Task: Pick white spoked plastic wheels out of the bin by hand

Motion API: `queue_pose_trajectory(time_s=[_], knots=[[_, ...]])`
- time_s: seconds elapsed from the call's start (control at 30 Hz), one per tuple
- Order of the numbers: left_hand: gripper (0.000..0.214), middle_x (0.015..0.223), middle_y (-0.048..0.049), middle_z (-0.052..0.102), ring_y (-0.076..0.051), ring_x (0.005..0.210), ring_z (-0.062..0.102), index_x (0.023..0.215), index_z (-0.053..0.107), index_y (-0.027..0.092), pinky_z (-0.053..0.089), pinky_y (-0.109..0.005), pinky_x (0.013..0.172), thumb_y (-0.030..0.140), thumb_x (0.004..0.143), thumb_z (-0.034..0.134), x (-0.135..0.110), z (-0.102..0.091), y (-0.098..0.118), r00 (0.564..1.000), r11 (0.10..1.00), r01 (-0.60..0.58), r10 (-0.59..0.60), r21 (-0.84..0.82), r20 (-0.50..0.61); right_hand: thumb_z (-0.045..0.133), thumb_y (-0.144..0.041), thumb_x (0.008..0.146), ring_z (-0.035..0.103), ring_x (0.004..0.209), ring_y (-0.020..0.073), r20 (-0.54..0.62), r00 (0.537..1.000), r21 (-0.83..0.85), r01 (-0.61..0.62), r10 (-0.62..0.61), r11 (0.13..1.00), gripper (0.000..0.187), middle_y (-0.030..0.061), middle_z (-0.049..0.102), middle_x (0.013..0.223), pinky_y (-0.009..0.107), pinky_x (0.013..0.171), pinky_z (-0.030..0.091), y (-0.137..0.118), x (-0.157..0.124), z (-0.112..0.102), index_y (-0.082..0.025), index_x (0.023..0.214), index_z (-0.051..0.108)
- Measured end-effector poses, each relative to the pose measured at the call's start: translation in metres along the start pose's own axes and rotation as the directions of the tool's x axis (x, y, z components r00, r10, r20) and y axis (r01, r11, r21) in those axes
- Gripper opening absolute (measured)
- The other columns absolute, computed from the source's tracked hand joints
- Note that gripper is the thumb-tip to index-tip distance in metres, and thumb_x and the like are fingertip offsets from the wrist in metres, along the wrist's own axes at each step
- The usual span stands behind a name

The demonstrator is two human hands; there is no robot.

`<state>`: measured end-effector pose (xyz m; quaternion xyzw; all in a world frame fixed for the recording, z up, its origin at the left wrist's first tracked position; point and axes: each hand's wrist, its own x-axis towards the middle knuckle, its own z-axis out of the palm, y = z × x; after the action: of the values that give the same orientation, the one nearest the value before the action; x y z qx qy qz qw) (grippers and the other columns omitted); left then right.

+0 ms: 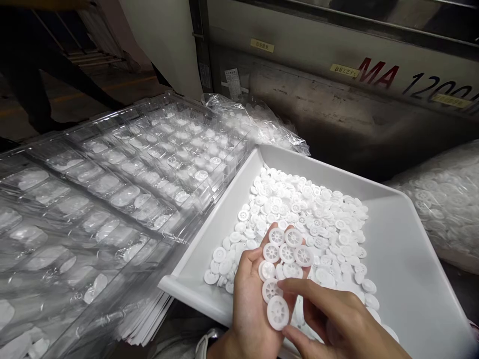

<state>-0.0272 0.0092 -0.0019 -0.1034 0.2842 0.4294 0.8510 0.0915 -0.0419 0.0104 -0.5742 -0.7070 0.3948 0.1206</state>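
My left hand (249, 309) is palm up and slightly cupped, holding several small white plastic spoked wheels (287, 253) laid over the palm and fingers. From the right, my right hand (333, 319) reaches in; its index finger and thumb are at the edge of the lowest wheel (278, 313). The right hand's other fingers curl under and are partly hidden. Below both hands is a light grey tray (404, 254) with a heap of similar white wheels (303, 199).
Stacked clear plastic trays (164, 229) with white pieces in their compartments stand at left. Papers (144, 319) show beneath them. A clear bag (262, 122) lies behind, another bag of parts (445, 199) at right. A machine (318, 94) borders the back; a person's legs (33, 75) are far left.
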Motion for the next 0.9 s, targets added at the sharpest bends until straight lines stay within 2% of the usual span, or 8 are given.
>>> queue_pose_trajectory(time_s=[0.1, 0.2, 0.37, 0.43, 0.6, 0.73, 0.83, 0.9], knots=[[0.042, 0.109, -0.0078, 0.066, -0.022, 0.1, 0.061, 0.123, 0.049, 0.023, 0.047, -0.036, 0.084, 0.027, 0.082, 0.046, 0.001, 0.001, 0.0, 1.0, 1.0, 0.008, -0.008, -0.006, 0.007, 0.06, -0.029, 0.079, 0.038, 0.048, 0.0079, 0.05, 0.997, 0.07, -0.067, 0.063, 0.995, 0.026, -0.0088, 0.036, 0.057, 0.017, 0.044, 0.029, -0.003, 0.001, -0.001, -0.031, 0.103, 0.05], [0.045, 0.111, -0.0077, 0.065, -0.022, 0.101, 0.061, 0.128, 0.042, 0.026, 0.047, -0.038, 0.085, 0.025, 0.083, 0.043, 0.002, 0.0, 0.001, 0.999, 0.999, 0.016, -0.015, -0.028, 0.03, 0.061, -0.029, 0.078, 0.037, 0.051, 0.0085, 0.038, 0.996, 0.111, -0.079, 0.076, 0.991, 0.024, -0.0081, 0.034, 0.059, 0.017, 0.045, 0.029, -0.004, 0.0, -0.004, -0.032, 0.1, 0.051], [0.043, 0.11, -0.0105, 0.066, -0.024, 0.102, 0.06, 0.128, 0.043, 0.022, 0.046, -0.039, 0.086, 0.024, 0.085, 0.037, 0.002, -0.003, 0.002, 0.997, 1.0, 0.01, -0.008, -0.027, 0.072, 0.06, -0.028, 0.08, 0.039, 0.047, 0.0076, -0.077, 0.997, 0.035, -0.002, 0.004, 0.999, 0.031, -0.0093, 0.034, 0.057, 0.016, 0.045, 0.031, -0.003, -0.002, -0.009, -0.032, 0.107, 0.047], [0.042, 0.108, -0.0096, 0.066, -0.024, 0.103, 0.06, 0.127, 0.045, 0.023, 0.046, -0.039, 0.086, 0.025, 0.085, 0.039, 0.002, -0.004, 0.002, 0.998, 1.0, 0.009, -0.008, -0.017, 0.06, 0.059, -0.027, 0.081, 0.038, 0.046, 0.0069, -0.065, 0.997, 0.006, 0.03, -0.03, 1.0, 0.029, -0.0098, 0.034, 0.056, 0.015, 0.044, 0.031, -0.003, -0.002, -0.01, -0.031, 0.107, 0.047], [0.043, 0.115, -0.0047, 0.064, -0.022, 0.106, 0.058, 0.126, 0.045, 0.031, 0.046, -0.038, 0.088, 0.027, 0.083, 0.045, 0.001, -0.006, -0.001, 1.0, 1.0, 0.01, -0.01, -0.021, 0.022, 0.056, -0.031, 0.085, 0.045, 0.049, 0.0058, -0.04, 0.992, -0.055, 0.116, -0.118, 0.992, 0.026, -0.0095, 0.042, 0.061, 0.014, 0.046, 0.034, -0.001, -0.002, -0.012, -0.031, 0.109, 0.046], [0.041, 0.118, -0.0074, 0.062, -0.024, 0.104, 0.059, 0.124, 0.049, 0.026, 0.047, -0.038, 0.085, 0.03, 0.083, 0.044, 0.0, -0.005, -0.001, 0.999, 1.0, 0.018, -0.019, 0.025, 0.038, 0.055, -0.031, 0.086, 0.049, 0.048, 0.0052, -0.043, 0.989, -0.083, 0.14, -0.143, 0.987, 0.027, -0.0098, 0.048, 0.061, 0.014, 0.044, 0.035, 0.001, -0.004, -0.01, -0.03, 0.111, 0.045], [0.041, 0.118, -0.0094, 0.062, -0.024, 0.102, 0.06, 0.123, 0.05, 0.022, 0.047, -0.038, 0.085, 0.03, 0.084, 0.042, -0.001, 0.001, 0.0, 0.999, 0.999, 0.031, -0.03, 0.022, -0.016, 0.055, -0.026, 0.086, 0.061, 0.061, 0.006, -0.054, 0.985, -0.093, 0.161, -0.167, 0.983, 0.026, -0.0088, 0.063, 0.079, 0.013, 0.05, 0.041, 0.001, -0.005, -0.009, -0.032, 0.11, 0.045], [0.04, 0.116, -0.0101, 0.064, -0.023, 0.099, 0.061, 0.122, 0.051, 0.02, 0.046, -0.037, 0.085, 0.029, 0.085, 0.04, -0.001, 0.005, 0.0, 1.0, 1.0, 0.021, -0.021, -0.01, -0.015, 0.053, -0.026, 0.088, 0.065, 0.067, 0.0079, -0.082, 0.977, -0.109, 0.185, -0.194, 0.977, 0.02, -0.0077, 0.067, 0.087, 0.015, 0.051, 0.044, 0.0, -0.006, -0.009, -0.031, 0.107, 0.048]])
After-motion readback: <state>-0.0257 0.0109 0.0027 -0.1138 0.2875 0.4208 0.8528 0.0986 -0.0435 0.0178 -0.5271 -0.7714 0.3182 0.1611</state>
